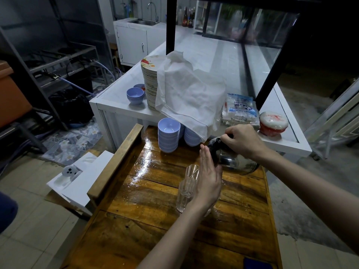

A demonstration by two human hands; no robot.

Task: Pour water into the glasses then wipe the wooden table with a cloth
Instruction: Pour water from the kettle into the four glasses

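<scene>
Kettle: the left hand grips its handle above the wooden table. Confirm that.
Wrong hand. In the head view the right hand grips the handle of the kettle above the wooden table; the left hand is open, flat beside the glasses.

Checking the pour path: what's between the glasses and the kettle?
In the head view, the left hand, fingers straight, stands edge-on between the glasses and the kettle, which the right hand grips by its handle.

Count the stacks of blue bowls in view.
4. Two on the white counter, left of the plate stack: front stack, rear stack partly hidden behind it. Two on the wooden table: left stack, right stack partly under the cloth, which may hide more.
</scene>
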